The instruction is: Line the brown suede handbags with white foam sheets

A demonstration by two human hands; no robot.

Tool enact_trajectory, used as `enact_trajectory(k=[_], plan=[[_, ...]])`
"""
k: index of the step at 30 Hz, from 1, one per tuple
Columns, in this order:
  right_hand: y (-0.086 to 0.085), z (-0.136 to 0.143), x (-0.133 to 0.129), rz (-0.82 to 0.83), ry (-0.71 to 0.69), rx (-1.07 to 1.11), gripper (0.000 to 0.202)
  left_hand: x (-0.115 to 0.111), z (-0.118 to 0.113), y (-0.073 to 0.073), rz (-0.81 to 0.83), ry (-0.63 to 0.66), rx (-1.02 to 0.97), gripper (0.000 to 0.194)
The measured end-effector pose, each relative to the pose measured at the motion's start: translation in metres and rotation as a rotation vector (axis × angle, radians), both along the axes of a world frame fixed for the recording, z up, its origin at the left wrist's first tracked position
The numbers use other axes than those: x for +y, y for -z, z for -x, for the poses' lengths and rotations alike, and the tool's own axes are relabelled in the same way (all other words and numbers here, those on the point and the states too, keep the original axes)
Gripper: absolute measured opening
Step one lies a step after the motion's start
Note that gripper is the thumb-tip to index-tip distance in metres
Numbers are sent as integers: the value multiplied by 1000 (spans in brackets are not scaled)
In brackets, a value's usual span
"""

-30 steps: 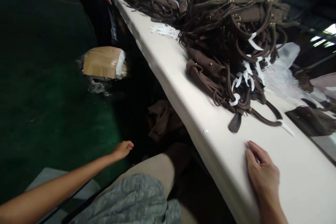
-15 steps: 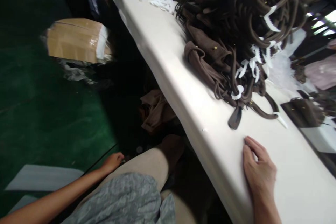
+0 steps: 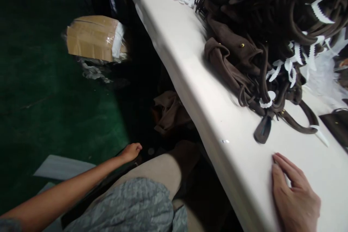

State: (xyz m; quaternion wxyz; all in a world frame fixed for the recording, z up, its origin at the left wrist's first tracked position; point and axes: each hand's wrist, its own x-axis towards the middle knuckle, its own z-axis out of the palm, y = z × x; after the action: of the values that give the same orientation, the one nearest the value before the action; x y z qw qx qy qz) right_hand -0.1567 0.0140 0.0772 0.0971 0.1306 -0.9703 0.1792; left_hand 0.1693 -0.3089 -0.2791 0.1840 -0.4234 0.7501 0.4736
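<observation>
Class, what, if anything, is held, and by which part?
No held thing shows in the curled left hand or the right hand on the white table; something small could be hidden.

I can read no words, numbers or signs, on the box [image 3: 91, 40] left of the table [image 3: 187, 54] or elsewhere.
</observation>
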Motion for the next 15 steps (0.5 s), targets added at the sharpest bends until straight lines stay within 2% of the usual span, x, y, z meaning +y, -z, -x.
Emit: enact_trajectory(k=[6,11,15], plan=[[-8,-4,-9,-46,63,-23,49,-29,-12,-7,-7,-52,111,26],[-9,-4,-8,-87,66,-37,47,-59,-20,-17,65,-109,49,28],[-10,-5,-9,-86,43,-22,50,-67,-18,-24,61,-116,22,28]])
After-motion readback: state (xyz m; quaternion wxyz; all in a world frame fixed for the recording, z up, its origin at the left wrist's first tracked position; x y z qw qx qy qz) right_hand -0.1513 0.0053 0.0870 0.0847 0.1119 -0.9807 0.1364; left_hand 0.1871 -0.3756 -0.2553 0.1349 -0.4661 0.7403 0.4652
